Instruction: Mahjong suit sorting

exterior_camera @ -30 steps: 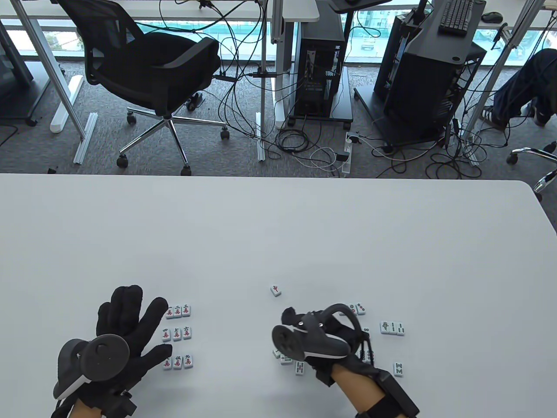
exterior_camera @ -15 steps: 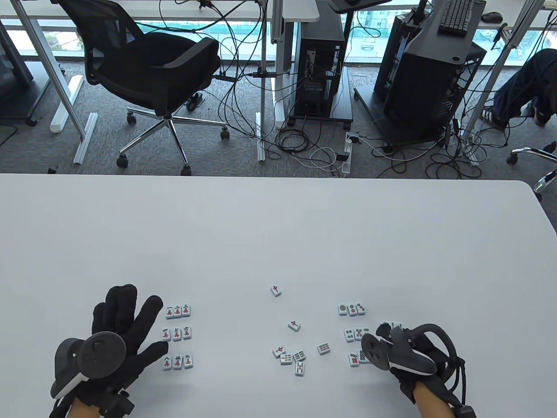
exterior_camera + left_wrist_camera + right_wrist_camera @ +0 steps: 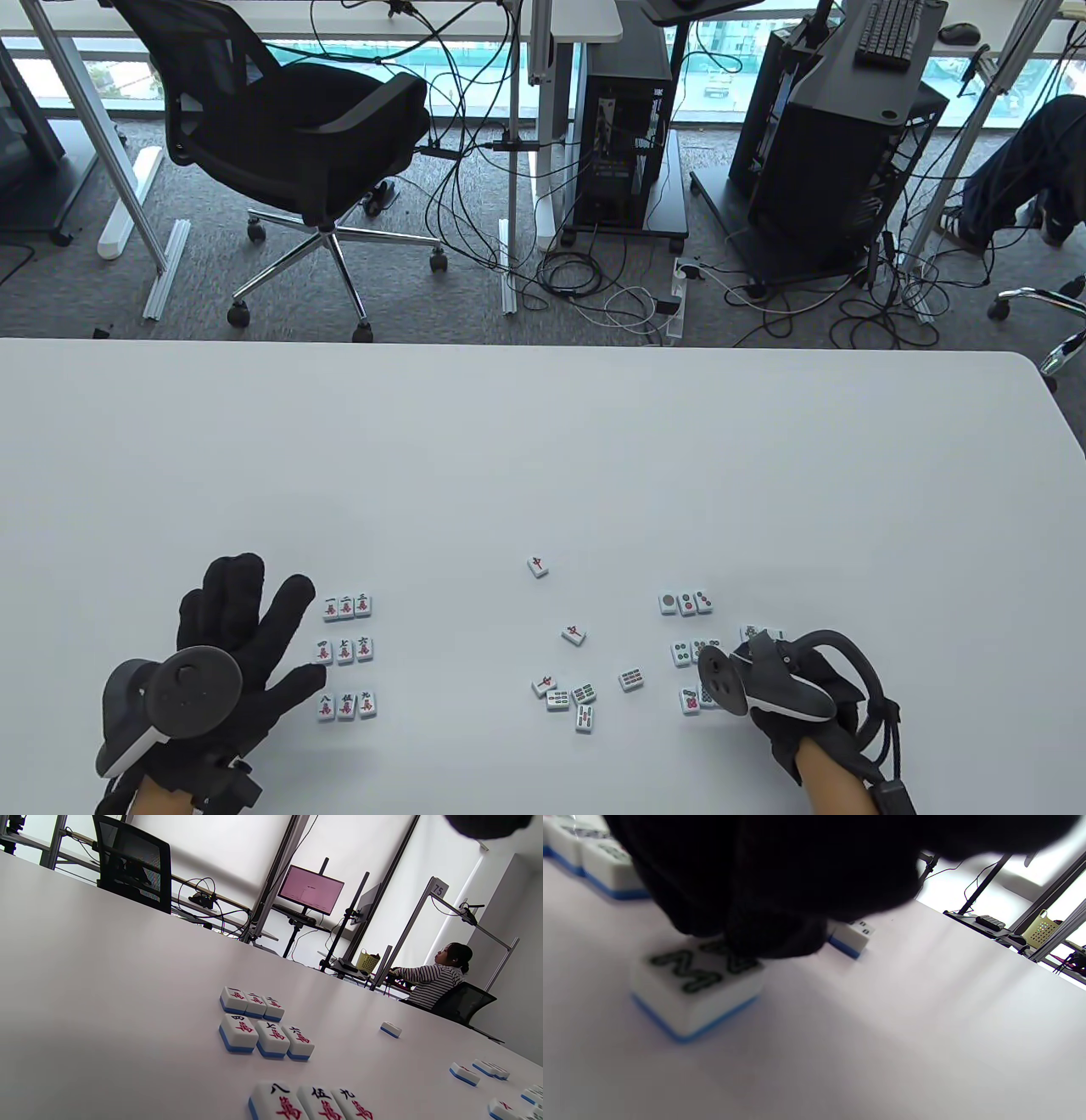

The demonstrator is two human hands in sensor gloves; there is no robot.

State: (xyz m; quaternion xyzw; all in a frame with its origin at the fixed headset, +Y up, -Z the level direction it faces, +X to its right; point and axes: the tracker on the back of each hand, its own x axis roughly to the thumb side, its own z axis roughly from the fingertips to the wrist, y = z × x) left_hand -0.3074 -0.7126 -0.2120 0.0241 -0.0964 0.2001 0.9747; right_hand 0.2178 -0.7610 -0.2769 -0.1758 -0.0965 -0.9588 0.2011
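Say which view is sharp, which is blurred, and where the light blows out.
Table view: evenly lit, sharp, soft shadows. Left wrist view: tilted, character tiles crisp, window behind washed out. Right wrist view: dark glove fills the top, bamboo tile soft and blurred.

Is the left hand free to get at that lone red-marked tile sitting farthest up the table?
Probably yes. The left hand lies open and holds nothing, and bare table lies between it and the lone tile.

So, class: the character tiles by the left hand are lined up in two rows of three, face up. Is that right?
Not quite. The character tiles beside the left hand form three rows of three, not two. The table view shows all three rows, and the left wrist view shows them too. They are face up, as stated.
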